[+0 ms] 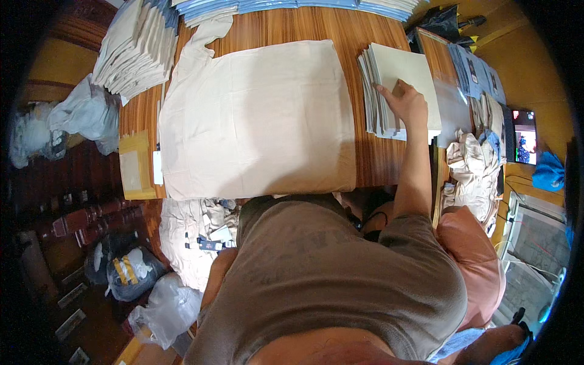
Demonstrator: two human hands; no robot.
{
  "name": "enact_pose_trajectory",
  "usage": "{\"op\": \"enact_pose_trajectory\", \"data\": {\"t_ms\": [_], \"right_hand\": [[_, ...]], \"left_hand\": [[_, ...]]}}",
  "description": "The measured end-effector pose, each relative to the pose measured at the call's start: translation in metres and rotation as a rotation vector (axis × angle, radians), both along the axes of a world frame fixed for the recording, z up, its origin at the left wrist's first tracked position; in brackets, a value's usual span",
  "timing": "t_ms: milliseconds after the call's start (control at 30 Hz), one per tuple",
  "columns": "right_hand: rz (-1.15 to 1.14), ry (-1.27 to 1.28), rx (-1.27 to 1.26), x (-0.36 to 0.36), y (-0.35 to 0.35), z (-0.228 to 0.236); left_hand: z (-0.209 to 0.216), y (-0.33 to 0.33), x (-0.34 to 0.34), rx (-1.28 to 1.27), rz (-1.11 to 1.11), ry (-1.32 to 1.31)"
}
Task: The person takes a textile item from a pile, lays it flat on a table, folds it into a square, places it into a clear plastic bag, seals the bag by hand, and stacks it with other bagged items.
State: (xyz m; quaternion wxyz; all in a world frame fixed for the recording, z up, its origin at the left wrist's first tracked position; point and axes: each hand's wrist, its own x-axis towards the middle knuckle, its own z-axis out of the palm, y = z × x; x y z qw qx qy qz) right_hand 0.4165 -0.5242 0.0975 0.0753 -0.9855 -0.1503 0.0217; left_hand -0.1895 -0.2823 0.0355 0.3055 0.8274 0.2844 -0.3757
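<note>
- Our right hand (406, 102) is out at the right, fingers spread flat on top of the stack of cream cardboard sheets (401, 76), the fingertips curling at the top sheet's near-left edge, a placing that looks fit for sliding one sheet free.
- That stack sits on the right part of the wooden worktop (365, 155), its left edges fanned, so single sheets are easy to catch.
- Our left hand is out of sight below the torso; we cannot tell how it stands.
- Just left of the stack, the cream garment (258, 115) lies spread flat across the middle of the worktop, one sleeve (204, 36) running off to the far left; it lies smooth and square, close beside the sheets.
- Far left, a tall pile of folded cream pieces (135, 48) leans in a fan; along the far edge lies a row of blue flat packs (292, 6).
- Near left, a yellowish envelope (135, 164) rests at the worktop's edge.
- Right of the stack, a clear plastic sleeve (453, 100) lies, and beyond it more crumpled cream cloth (474, 170), with a small lit screen (525, 137) further right.
- Below the worktop's near edge, another heap of cream cloth (188, 234) waits, with plastic bags (164, 310) on the floor.
</note>
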Motion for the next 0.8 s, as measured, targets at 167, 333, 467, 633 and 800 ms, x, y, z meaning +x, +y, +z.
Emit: {"op": "enact_pose_trajectory", "data": {"t_ms": [167,333,467,633,800], "right_hand": [[0.168,-0.255,-0.026,0.047,0.048,0.02],[0.445,-0.324,0.479,0.129,0.061,-0.07],[0.394,-0.313,0.654,0.112,0.078,-0.076],[0.218,-0.297,0.699,0.12,0.058,-0.081],[0.708,-0.232,0.234,0.041,0.07,0.042]], "left_hand": [[0.004,-0.012,0.013,0.052,0.025,-0.068],[0.041,-0.014,0.054,0.081,0.122,-0.034],[-0.03,-0.008,0.019,0.07,-0.041,0.274],[0.024,-0.01,0.055,0.069,0.386,-0.124],[0.075,0.002,0.138,-0.629,0.803,-0.744]]}}
